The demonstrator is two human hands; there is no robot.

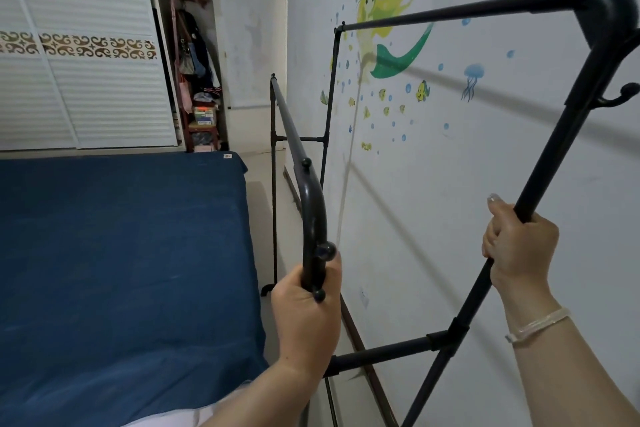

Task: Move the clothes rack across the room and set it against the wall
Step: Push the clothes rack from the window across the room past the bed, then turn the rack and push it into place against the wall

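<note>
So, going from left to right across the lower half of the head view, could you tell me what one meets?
Blue bed → left hand gripping the rack's curved end → right hand on the rack's slanted pole → bracelet.

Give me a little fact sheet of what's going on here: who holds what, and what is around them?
scene: bedroom, narrow gap between bed and wall
main object: black metal tubular clothes rack, bare of clothes
left hand: closed around the rack's curved near-left end post
right hand: closed around the near-right upright, thumb up
right wrist: pale translucent bracelet
left of rack: bed with dark blue cover
right of rack: white wall with mermaid and fish mural
background: white louvred wardrobe doors, clothes hanging in a corner
</note>
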